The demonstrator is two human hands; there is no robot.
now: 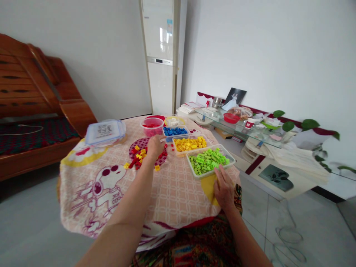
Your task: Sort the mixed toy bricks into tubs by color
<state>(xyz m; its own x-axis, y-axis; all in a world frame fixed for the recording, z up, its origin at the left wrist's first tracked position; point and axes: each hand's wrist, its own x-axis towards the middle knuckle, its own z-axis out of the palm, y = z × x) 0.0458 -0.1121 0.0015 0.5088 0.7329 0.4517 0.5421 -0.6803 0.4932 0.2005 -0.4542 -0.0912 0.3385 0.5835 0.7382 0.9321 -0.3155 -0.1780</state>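
Note:
My left hand (155, 146) is stretched over the table beside the round tub of red bricks (152, 128). Its fingers are drawn together, and what they hold, if anything, is hidden. Under and around that wrist lies a pile of loose red and yellow toy bricks (140, 152). My right hand (224, 188) rests with fingers extended against the near rim of a clear box of green bricks (207, 161). Behind that box stand a box of yellow bricks (190, 144), a smaller box of blue bricks (175, 131) and a dish of white pieces (174, 121).
Stacked plastic lids (105, 132) lie at the table's far left. A patterned cloth (172, 196) covers the round table. To the right, a glass-topped stand (244, 129) carries papers, a red bowl and a cup. A wooden bench (41, 92) is at the left.

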